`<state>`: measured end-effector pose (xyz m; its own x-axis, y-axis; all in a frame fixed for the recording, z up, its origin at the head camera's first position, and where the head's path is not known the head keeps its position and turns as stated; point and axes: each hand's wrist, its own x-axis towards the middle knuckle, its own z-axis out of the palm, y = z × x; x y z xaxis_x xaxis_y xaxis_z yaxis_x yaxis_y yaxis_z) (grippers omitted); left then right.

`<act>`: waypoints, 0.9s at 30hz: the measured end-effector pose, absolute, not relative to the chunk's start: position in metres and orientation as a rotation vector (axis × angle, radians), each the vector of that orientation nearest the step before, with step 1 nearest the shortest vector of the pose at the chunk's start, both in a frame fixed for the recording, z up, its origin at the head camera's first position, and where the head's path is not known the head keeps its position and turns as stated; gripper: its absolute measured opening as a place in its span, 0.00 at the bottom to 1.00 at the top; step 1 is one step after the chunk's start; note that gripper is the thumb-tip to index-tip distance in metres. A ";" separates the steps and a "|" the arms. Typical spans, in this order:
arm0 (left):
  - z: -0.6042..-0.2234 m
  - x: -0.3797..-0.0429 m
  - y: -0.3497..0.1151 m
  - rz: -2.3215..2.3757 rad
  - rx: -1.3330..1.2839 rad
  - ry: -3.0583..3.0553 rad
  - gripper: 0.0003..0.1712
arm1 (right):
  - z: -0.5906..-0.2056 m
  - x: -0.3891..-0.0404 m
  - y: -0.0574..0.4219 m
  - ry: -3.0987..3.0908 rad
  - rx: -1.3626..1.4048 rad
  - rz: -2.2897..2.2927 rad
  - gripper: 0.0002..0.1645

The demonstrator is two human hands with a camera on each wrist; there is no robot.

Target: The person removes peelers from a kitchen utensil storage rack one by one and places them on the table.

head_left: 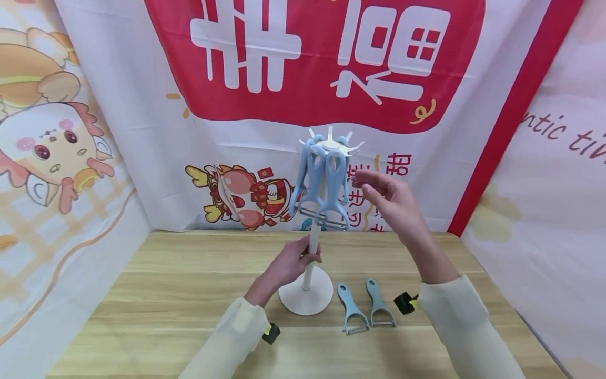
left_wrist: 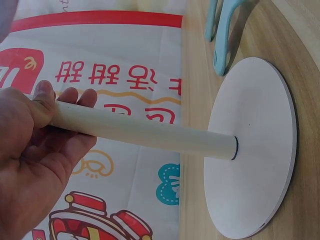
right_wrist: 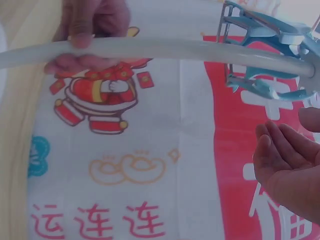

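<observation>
The pole of a white stand (head_left: 310, 273) is gripped by the left hand (head_left: 295, 258), whose fingers are curled round it above the round base (head_left: 303, 305) on the desk (head_left: 189, 295). Several blue peelers (head_left: 333, 181) are hung by their handle loops from the pronged top (head_left: 330, 143), and just beside them the right hand (head_left: 393, 199) is held raised, its fingers loosely bent, parted from the thumb, with nothing held. Two more peelers (head_left: 350, 302) are laid side by side near the base, to its right.
</observation>
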<state>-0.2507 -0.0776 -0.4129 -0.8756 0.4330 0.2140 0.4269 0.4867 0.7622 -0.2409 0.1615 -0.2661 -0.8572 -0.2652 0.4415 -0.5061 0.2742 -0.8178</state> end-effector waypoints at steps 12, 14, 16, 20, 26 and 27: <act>-0.414 -0.252 -0.076 1.390 0.835 2.723 0.03 | -0.243 -0.260 0.142 -2.279 0.872 1.791 0.30; -0.414 -0.252 -0.076 1.393 0.828 2.720 0.03 | -0.243 -0.263 0.141 -2.269 0.900 1.836 0.30; -0.414 -0.252 -0.076 1.396 0.825 2.716 0.03 | -0.243 -0.264 0.141 -2.253 0.936 1.879 0.30; -0.415 -0.252 -0.077 1.394 0.831 2.715 0.02 | -0.243 -0.269 0.139 -2.204 1.007 1.973 0.30; -0.414 -0.253 -0.078 1.374 0.882 2.744 0.01 | -0.241 -0.276 0.134 -2.083 1.059 2.158 0.22; -0.415 -0.253 -0.078 1.368 0.883 2.750 0.01 | -0.240 -0.276 0.134 -2.066 1.063 2.182 0.21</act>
<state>-0.2532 -0.0779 -0.4147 -0.8461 0.4516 0.2831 0.4983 0.4815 0.7210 -0.2763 0.1339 -0.2404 -0.7765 -0.4636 0.4267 -0.4009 -0.1589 -0.9022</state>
